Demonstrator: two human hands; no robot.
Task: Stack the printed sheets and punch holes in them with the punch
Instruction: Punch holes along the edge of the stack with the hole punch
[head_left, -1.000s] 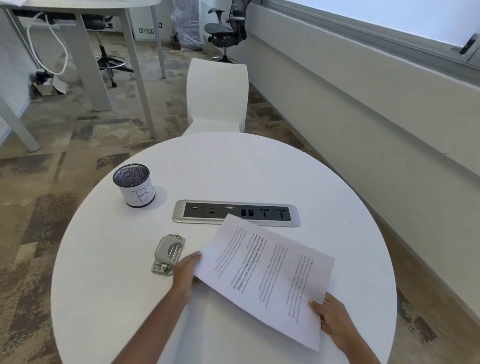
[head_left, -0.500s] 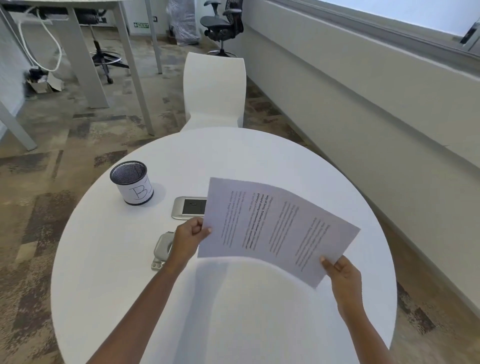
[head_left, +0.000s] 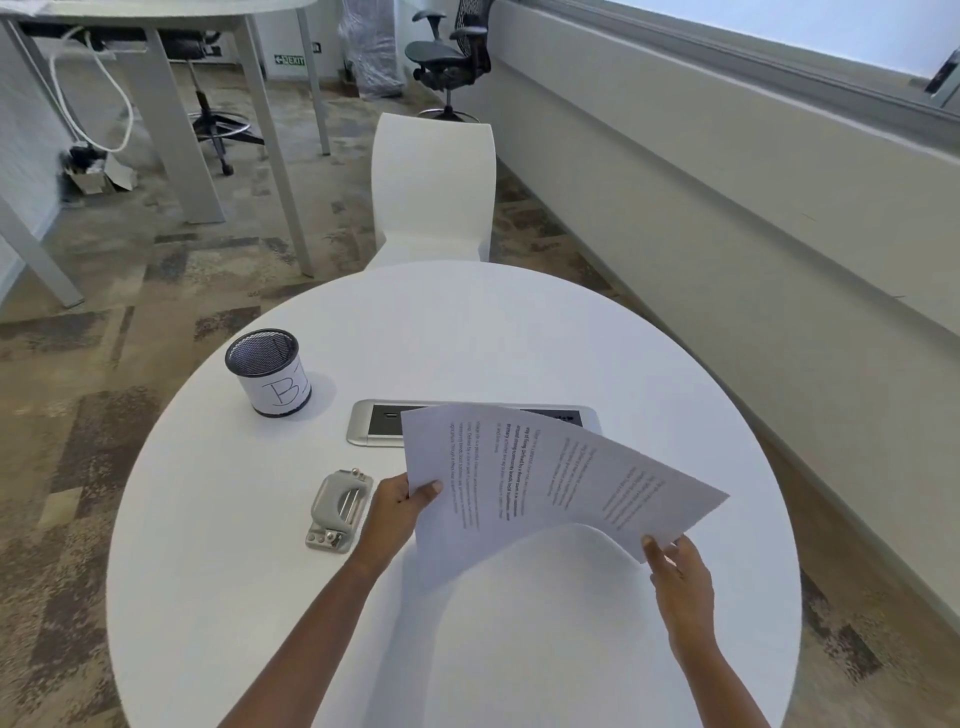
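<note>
The printed sheets (head_left: 540, 478) are white pages with black text, held in the air over the middle of the round white table (head_left: 218, 545), bowed upward in the centre. My left hand (head_left: 397, 506) pinches their left edge. My right hand (head_left: 675, 569) pinches the lower right corner. The grey metal punch (head_left: 338, 512) lies flat on the table just left of my left hand, untouched.
A black mesh pen cup (head_left: 270, 371) with a white label marked "B" stands at the table's back left. A silver socket panel (head_left: 374, 423) is set into the tabletop, partly hidden behind the sheets. A white chair (head_left: 434, 187) stands at the far edge.
The sheets were lifted off the table and turned, then lowered a little and bent into an arch. Both hands kept their hold. The punch has not moved.
</note>
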